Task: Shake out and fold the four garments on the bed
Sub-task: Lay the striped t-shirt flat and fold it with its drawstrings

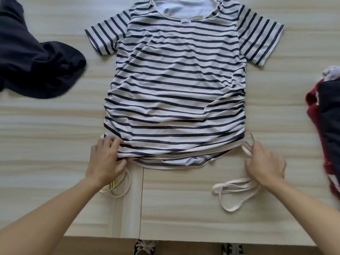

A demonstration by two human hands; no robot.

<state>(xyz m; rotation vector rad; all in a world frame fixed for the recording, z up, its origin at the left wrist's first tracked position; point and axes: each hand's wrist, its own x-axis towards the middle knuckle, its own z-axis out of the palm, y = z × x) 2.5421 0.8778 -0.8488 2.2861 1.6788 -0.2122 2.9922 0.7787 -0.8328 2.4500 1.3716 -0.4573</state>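
A white T-shirt with dark blue stripes lies spread flat on the pale wood-grain surface, neck away from me, hem near me. My left hand rests on the hem's left corner, thumb tucked under the edge and pinching it. My right hand is at the hem's right corner with fingers among the white drawstring ties; whether it grips them is unclear. Another white tie loops below my left hand.
A crumpled dark navy garment lies at the far left. A pile with red and dark garments sits at the right edge. The surface's near edge runs below my arms, with shoes showing beneath it.
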